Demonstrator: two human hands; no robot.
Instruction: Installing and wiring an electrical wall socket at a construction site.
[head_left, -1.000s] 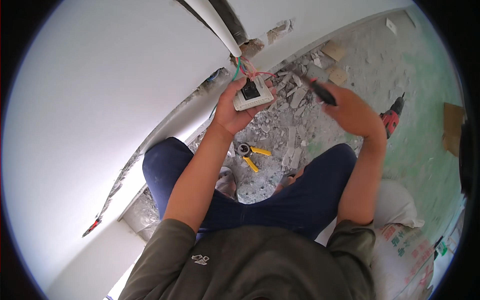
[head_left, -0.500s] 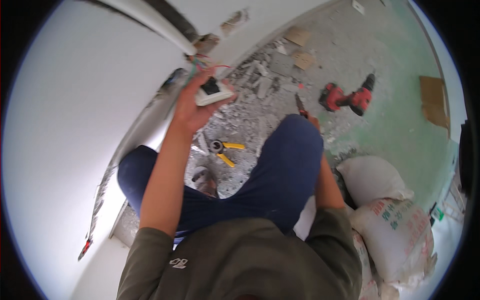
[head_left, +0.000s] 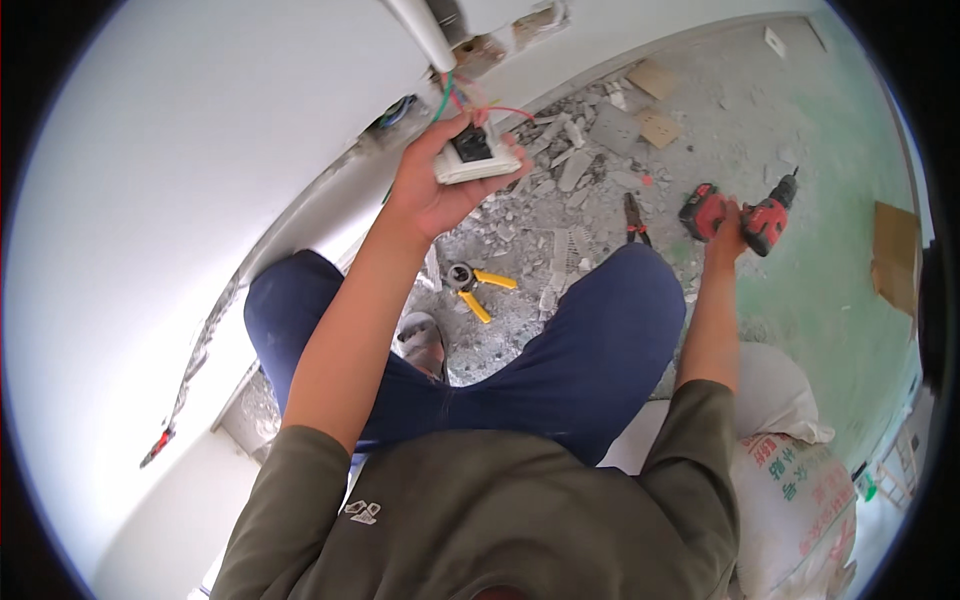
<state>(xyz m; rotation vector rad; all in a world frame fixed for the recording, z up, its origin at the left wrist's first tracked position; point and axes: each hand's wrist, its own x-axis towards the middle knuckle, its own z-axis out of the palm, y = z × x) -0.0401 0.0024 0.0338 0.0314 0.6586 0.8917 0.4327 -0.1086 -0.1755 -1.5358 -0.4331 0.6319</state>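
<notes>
Head view: drill under the right hand, wired white plate in the left

White sacks [head_left: 795, 500] lie at the person's right side, the bulkiest things near the arms. Beyond them, over the dusty floor, the right hand [head_left: 730, 232] is wrapped around the grip of a red-and-black cordless drill [head_left: 768, 222], between battery and motor body. The drill is probably the heaviest thing within reach, stiff and weighted at both ends, so that narrow grip is the sound place to hold it; whether it is lifted off the floor is hard to tell from above.

Pliers [head_left: 634, 215] lie beside the right knee, and a yellow-handled hand tool [head_left: 462, 276] lies between the legs.

Near the wall, the left hand [head_left: 430, 190] grasps the white plate [head_left: 478, 172] by its edges, thumb on one side, fingertips on the other. It looks light, rigid and perhaps brittle; its rim is the better hold, clear of the black insert [head_left: 472, 145]. Smallest are the thin, bendy wires [head_left: 510, 109] behind it, likely to resist a hard pull.
</notes>
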